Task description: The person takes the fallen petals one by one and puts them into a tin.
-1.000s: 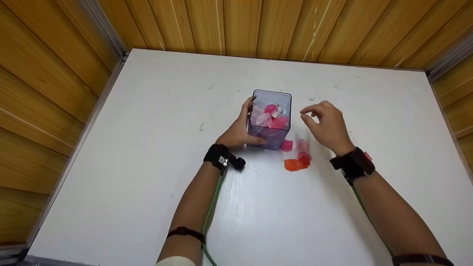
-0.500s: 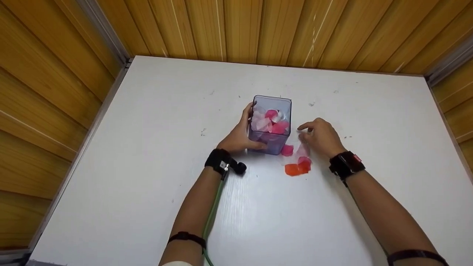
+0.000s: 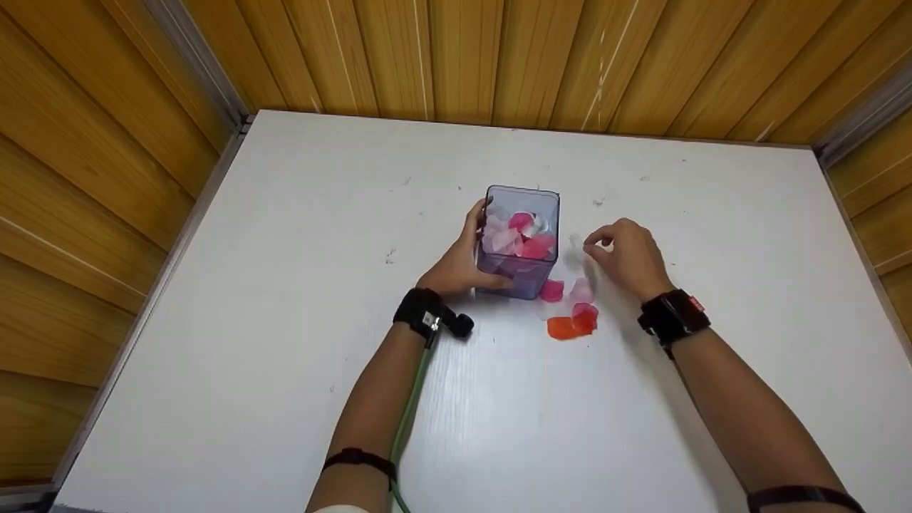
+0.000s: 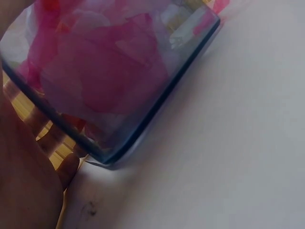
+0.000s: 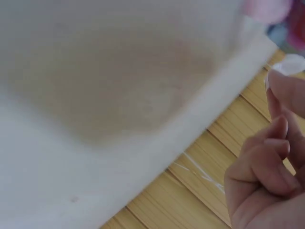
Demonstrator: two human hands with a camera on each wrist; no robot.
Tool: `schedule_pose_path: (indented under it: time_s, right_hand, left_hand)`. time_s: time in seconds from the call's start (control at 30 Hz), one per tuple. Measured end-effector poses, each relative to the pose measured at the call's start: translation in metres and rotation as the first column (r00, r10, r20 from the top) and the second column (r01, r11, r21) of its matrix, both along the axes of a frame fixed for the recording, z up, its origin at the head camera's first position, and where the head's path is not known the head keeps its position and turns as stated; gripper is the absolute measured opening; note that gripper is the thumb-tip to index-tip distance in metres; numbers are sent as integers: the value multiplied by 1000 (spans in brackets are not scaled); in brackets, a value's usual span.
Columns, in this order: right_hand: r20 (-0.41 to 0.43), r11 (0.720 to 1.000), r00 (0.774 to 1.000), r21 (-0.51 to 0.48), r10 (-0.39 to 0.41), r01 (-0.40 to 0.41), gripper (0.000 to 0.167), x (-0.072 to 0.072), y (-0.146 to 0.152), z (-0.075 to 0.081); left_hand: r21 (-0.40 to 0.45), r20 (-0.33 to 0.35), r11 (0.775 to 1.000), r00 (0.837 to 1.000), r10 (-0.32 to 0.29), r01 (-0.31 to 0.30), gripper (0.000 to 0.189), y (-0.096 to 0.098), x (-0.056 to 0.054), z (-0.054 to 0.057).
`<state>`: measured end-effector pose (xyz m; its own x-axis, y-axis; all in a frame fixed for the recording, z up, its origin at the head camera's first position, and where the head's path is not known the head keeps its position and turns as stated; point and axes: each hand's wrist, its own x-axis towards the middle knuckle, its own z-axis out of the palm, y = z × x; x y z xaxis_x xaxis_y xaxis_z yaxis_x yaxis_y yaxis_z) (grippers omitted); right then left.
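A clear bluish plastic box [image 3: 524, 274] holds several pink and white petals [image 3: 504, 241], which look like thin fabric or paper. My left hand [image 3: 456, 263] grips it from the left side, thumb across the near wall and fingers round the back. In the left wrist view, pink petals [image 4: 119, 71] show through the box wall. To the right of the box, my right hand [image 3: 630, 260] pinches a whitish, see-through petal [image 5: 289, 64] between thumb and forefinger, above the table. Below that hand lie loose petals: a deep pink one [image 3: 552, 291], a pale pink one [image 3: 581, 291] and orange-red ones [image 3: 570, 326].
All of this is on a white table [image 3: 249, 342] with small dark marks. Yellow wood-look panels [image 3: 456, 57] stand behind the table and at both sides. A green cable [image 3: 412, 406] runs along the left forearm.
My right hand came down to the loose petals beside the box, then rose slightly and now has a whitish petal between its fingertips. The left hand and the box stay in place.
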<state>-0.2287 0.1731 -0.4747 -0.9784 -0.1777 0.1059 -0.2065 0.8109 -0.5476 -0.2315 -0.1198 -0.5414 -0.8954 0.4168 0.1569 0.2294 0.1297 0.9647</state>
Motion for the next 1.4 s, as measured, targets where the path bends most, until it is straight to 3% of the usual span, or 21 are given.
schedule_pose_path:
  time_s: [0.13, 0.23, 0.3, 0.43, 0.67, 0.9, 1.03, 1.13, 1.23, 1.4]
  right_hand:
    - [-180, 988, 981, -147, -70, 44, 14, 8, -15, 23]
    - [-265, 966, 960, -259, -90, 19, 13, 17, -33, 37]
    - [-293, 960, 954, -280, -61, -25, 13, 23, -46, 43]
    - [-282, 968, 959, -235, 19, -88, 11, 27, -67, 46]
    - [-203, 984, 978, -160, 44, -77, 15, 15, -78, 43]
    - [-256, 970, 966, -226, 23, -83, 12, 17, -60, 41]
    - [-278, 974, 960, -215, 11, -74, 11, 22, -37, 33]
    - [-217, 987, 975, -147, 36, -70, 12, 25, -17, 22]
    - [-93, 996, 994, -55, 61, -66, 14, 30, 1, 8]
    - [105, 998, 993, 21, 55, -58, 20, 37, 17, -12]
  left_hand:
    - [-4, -5, 1000, 1000, 8, -8, 135, -1, 0, -1]
    - [-10, 7, 1000, 1000, 20, -20, 136, -2, 0, -1]
    - [-12, 11, 1000, 1000, 20, -20, 136, -2, -1, -1]
    - [4, 5, 1000, 1000, 12, -12, 136, -1, -1, -1]
    - [9, 7, 1000, 1000, 4, -4, 135, 0, -1, -2]
    - [14, 1, 1000, 1000, -3, 3, 136, 0, -2, -2]
    - [-2, -4, 1000, 1000, 4, -4, 136, 0, -2, -1]
    - [-11, 4, 1000, 1000, 17, -17, 136, 0, -1, -1]
    - [-17, 11, 1000, 1000, 17, -16, 136, 0, 0, -1]
    - [-15, 5, 1000, 1000, 13, -13, 136, 0, 0, 0]
